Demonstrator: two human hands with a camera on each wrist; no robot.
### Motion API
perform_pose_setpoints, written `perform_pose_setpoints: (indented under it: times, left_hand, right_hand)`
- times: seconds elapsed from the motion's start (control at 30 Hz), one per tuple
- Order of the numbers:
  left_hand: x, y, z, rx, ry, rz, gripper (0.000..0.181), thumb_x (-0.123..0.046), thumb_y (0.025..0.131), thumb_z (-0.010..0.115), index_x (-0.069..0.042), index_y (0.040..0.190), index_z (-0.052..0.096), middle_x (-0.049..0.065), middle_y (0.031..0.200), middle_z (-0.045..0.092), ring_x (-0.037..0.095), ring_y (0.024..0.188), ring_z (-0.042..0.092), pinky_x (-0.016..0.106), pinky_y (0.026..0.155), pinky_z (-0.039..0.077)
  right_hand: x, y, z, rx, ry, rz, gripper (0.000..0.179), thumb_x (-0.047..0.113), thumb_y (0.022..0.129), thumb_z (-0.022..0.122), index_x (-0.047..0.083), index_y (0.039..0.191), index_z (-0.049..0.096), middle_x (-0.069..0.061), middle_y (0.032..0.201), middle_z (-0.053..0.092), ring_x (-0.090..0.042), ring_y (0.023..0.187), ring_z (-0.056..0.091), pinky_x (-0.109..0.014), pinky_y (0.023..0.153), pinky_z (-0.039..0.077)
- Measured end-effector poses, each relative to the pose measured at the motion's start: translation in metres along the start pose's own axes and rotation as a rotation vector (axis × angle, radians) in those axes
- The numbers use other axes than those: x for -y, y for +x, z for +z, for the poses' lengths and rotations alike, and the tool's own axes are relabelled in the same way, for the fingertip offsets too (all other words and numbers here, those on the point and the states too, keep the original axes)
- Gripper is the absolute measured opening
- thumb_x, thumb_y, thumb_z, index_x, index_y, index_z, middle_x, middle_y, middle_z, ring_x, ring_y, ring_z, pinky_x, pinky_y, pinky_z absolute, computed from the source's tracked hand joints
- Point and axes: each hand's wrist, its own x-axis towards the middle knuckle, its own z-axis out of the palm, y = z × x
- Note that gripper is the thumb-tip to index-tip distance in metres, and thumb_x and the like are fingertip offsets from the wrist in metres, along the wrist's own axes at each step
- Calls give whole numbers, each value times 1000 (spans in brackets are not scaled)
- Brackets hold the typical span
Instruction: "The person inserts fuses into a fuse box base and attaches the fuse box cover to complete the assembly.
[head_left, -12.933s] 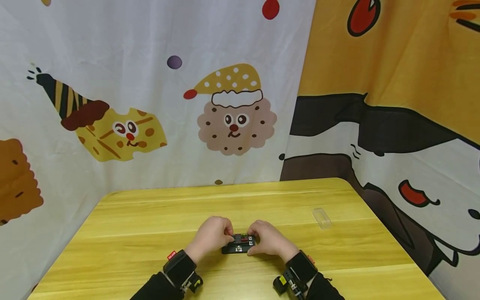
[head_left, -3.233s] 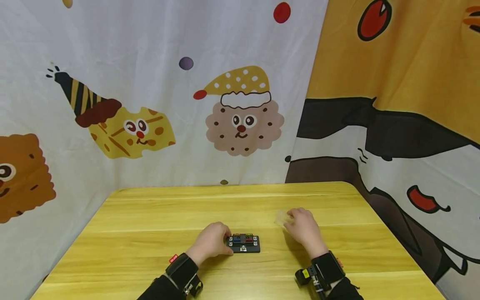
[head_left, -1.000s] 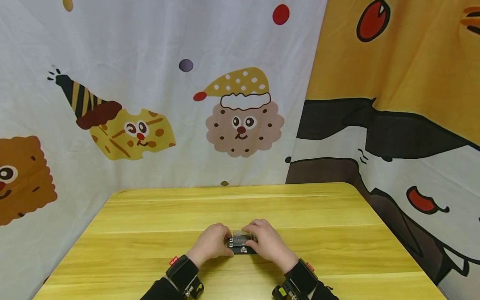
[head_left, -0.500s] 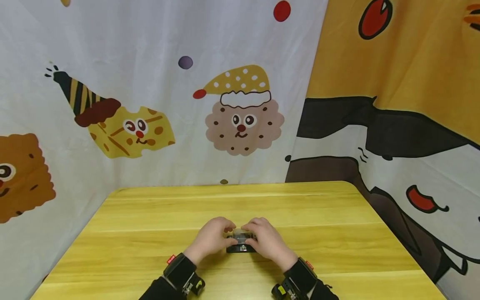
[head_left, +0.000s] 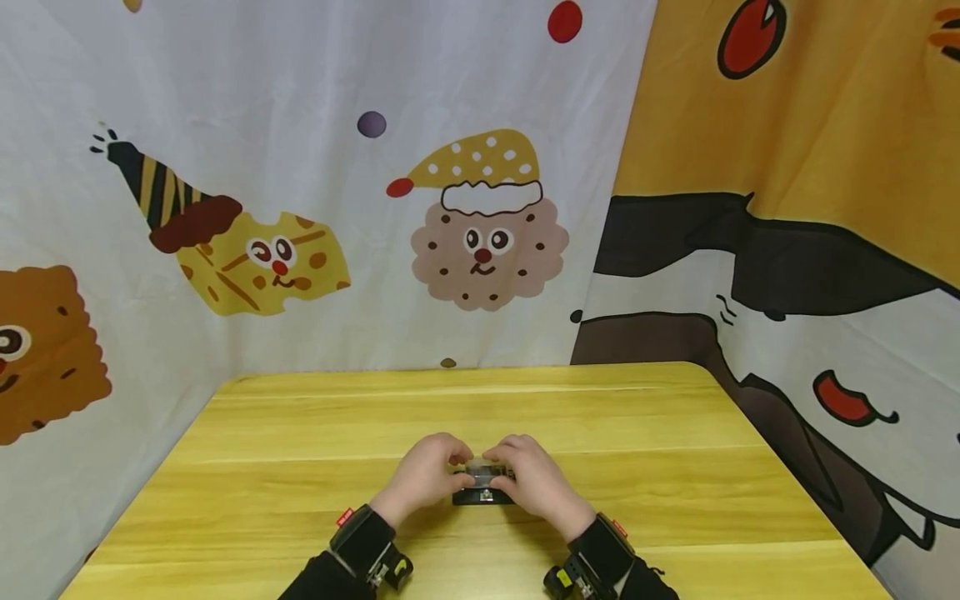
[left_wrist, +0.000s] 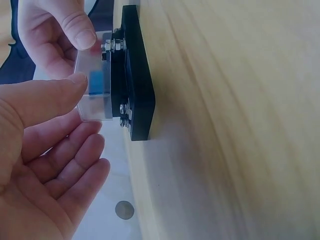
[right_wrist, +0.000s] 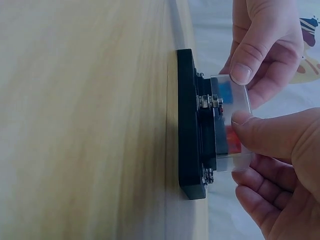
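Observation:
A black fuse block [right_wrist: 188,125] with metal screw terminals lies on the table. Blue and red fuses show through the clear plastic cover [left_wrist: 95,105], which sits over its middle. My left hand [head_left: 425,473] pinches the left end of this cover between thumb and fingers, its other fingers loosely bent in the left wrist view. At the opposite end my right hand [head_left: 538,479] pinches the cover the same way. Whether the cover is fully seated I cannot tell. Both hands partly hide the block in the head view.
The wood-grain table [head_left: 300,433] reaches back to a printed curtain [head_left: 300,125] with cartoon figures. Another curtain section, orange, black and white, hangs at the right. Each wrist wears a black strap with a small camera [head_left: 390,571].
The right hand picked up the clear cover from the table's right side and brought it onto the fuse block. My left hand moved from the block's base to the cover; the last half second shows little motion.

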Motion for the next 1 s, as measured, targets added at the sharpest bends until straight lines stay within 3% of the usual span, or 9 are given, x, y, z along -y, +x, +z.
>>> perform_pose_setpoints:
  times: [0.63, 0.87, 1.0]
  left_hand:
    - [3, 1, 5, 17, 5, -27, 23, -19, 81, 83, -8, 99, 74, 0, 92, 65, 16, 82, 60, 32, 74, 50]
    - [3, -1, 1, 35, 1, -16, 36, -25, 81, 83, -3, 107, 71, 6, 96, 66, 20, 85, 62, 34, 74, 51]
    - [5, -4, -4, 15, -4, -28, 41, -29, 83, 81, -1, 111, 70, 6, 97, 66, 22, 87, 62, 37, 75, 51]
  right_hand:
    - [-1, 1, 2, 24, 16, 16, 33, 14, 86, 78, 8, 118, 70, -4, 108, 64, -24, 102, 58, -38, 87, 50]
    - [-7, -2, 1, 35, 21, 40, 46, 25, 87, 77, 4, 126, 64, -7, 112, 62, -26, 105, 57, -42, 87, 49]
    - [-13, -6, -6, 5, 54, 66, 47, 33, 90, 73, 3, 126, 64, -9, 113, 62, -29, 106, 57, -46, 88, 48]
